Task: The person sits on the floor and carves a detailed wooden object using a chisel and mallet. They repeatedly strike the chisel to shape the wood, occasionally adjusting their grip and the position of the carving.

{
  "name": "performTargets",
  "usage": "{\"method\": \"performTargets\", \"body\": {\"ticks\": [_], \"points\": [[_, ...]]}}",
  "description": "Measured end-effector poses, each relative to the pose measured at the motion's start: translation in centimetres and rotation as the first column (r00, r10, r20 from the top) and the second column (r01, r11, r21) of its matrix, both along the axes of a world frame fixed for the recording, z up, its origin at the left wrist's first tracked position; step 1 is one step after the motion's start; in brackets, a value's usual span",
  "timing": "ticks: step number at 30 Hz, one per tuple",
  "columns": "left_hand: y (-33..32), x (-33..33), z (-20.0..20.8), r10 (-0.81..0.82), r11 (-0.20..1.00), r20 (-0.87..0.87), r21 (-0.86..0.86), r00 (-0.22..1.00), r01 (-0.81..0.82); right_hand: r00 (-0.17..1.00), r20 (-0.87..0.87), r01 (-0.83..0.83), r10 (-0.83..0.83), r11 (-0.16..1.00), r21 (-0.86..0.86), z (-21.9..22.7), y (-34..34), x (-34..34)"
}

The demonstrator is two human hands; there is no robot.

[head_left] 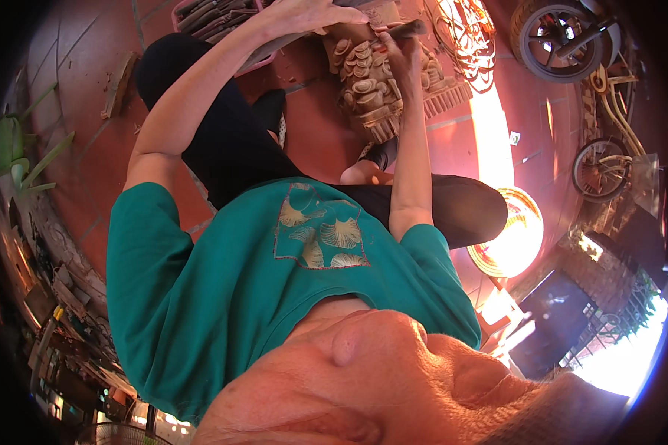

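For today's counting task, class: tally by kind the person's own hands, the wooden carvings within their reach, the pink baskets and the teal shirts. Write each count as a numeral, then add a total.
Left hand and right hand: 2
Wooden carving: 1
Pink basket: 1
Teal shirt: 1
Total: 5

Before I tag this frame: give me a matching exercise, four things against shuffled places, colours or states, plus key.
Things
1. Carved wood
2. Basket
3. Plant
4. Motorcycle wheel

Place, colour or state
A. Green, near the left edge of the view
B. Tan, partly covered by the right hand
C. Dark, toward the upper right of the view
D. Pink, holding long dark pieces

Pairs: 1-B, 2-D, 3-A, 4-C
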State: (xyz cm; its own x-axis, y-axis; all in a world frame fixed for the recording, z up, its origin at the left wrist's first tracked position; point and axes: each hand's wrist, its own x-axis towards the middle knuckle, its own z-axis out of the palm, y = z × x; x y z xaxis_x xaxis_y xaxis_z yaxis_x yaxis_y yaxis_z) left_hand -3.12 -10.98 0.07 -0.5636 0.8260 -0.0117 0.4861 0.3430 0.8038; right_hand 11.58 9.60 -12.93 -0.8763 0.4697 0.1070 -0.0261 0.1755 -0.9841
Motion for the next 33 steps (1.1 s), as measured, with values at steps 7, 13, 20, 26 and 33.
{"method": "performTargets", "body": {"ticks": [7, 13, 20, 26, 33], "points": [[0.4, -0.2, 0.6, 0.001, 1.0, -0.006, -0.025, 1.0, -0.001, 0.99, -0.069, 0.116, -0.125, 0.985, -0.125, 1.2, 1.4, -0.1], [0.4, -0.1, 0.5, -0.008, 1.0, -0.032, -0.02, 0.999, 0.007, 0.993, -0.07, 0.088, -0.091, 0.995, -0.05, 4.1, 1.2, 0.5], [0.3, 0.0, 0.3, -0.006, 1.0, -0.029, 0.003, 1.0, 0.007, 0.995, -0.052, 0.087, -0.09, 0.994, -0.062, 0.9, -0.1, 0.1], [0.4, -0.5, -1.3, 0.017, 1.0, -0.223, 0.017, 0.975, -0.014, 0.992, -0.042, 0.116, -0.117, 0.993, -0.023, -0.2, -0.1, -0.4], [0.5, -0.8, -0.9, -0.044, 0.997, -0.135, -0.072, 0.99, 0.034, 0.991, -0.07, 0.119, -0.118, 0.993, 0.01, -0.1, -0.4, -0.3]]}}
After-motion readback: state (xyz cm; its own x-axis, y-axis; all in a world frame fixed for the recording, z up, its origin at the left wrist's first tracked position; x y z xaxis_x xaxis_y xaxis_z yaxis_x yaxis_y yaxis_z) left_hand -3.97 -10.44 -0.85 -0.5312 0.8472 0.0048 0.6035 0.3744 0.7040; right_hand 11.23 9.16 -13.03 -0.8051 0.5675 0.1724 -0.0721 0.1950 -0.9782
